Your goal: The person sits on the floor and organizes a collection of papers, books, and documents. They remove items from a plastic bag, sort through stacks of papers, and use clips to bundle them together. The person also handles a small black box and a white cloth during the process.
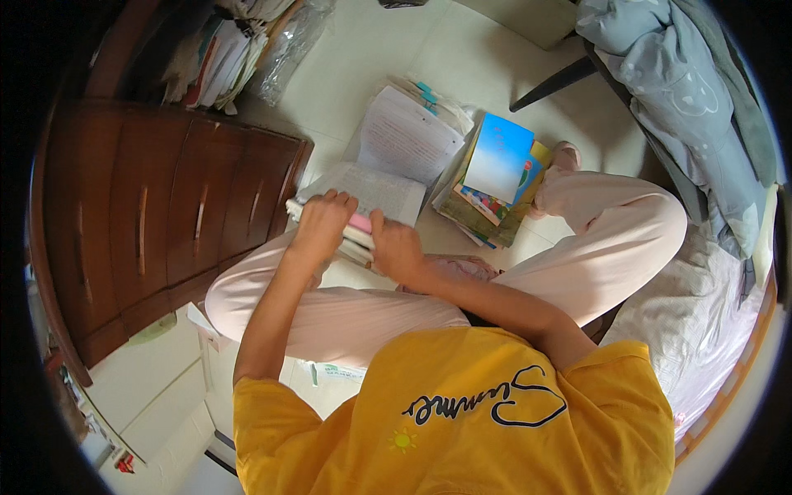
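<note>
My left hand (325,219) and my right hand (397,247) grip a small bundle of books or notebooks (357,238) edge-on above my bent leg. A pink edge shows between the hands, with pale page edges below it; the covers are mostly hidden. Just beyond the bundle, printed sheets (405,133) lie on the floor, several blue-green clips (427,96) at their far edge. Another printed page (377,189) lies nearer, partly behind my left hand. Right of these is a stack of books (489,213), topped by a blue-and-white booklet (500,154).
A dark wooden drawer cabinet (167,204) stands close on the left, with upright papers (226,62) and clear plastic wrapping (294,52) beyond it. At the upper right, grey bedding (687,80) lies over a dark-legged piece of furniture. My slippered foot (566,154) is beside the book stack.
</note>
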The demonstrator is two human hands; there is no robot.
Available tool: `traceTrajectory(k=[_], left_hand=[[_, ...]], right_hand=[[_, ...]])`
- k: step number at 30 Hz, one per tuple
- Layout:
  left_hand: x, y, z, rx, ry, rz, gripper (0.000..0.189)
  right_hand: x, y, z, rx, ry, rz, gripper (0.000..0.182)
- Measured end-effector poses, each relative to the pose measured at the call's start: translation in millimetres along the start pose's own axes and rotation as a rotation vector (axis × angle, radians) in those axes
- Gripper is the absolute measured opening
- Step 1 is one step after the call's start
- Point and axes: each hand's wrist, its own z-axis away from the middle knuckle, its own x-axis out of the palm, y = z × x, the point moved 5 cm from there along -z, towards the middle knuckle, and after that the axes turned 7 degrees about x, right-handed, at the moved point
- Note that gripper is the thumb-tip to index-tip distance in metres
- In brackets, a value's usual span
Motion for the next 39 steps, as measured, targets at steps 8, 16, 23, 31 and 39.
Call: traceTrajectory(k=[8,16,23,31,39], left_hand=[[20.2,-22.1,-22.5,0.006,-0.054,-0.016,0.023],[25.5,-13.6,-16.2,0.004,-0.022,-0.023,0.024],[23.4,-13.8,-15.2,-0.024,0.006,0.015,0.024],[26.1,-15.4,-13.9,-0.029,0.057,0.010,0.022],[20.9,-13.0,-18.3,-0.019,0.061,0.007,0.022]], right_hand=[[-47.2,38.3,-56.2,0.063,-0.062,-0.315,0.053],[-85.7,94.8,-98.1,0.261,0.440,0.268,0.047],[-23.1,97.5,-96.7,0.384,0.393,0.235,0.029],[-8.2,70.2,-77.2,-0.006,0.296,0.108,0.011],[-32.2,93.1,-102.9,0.130,0.424,0.381,0.011]])
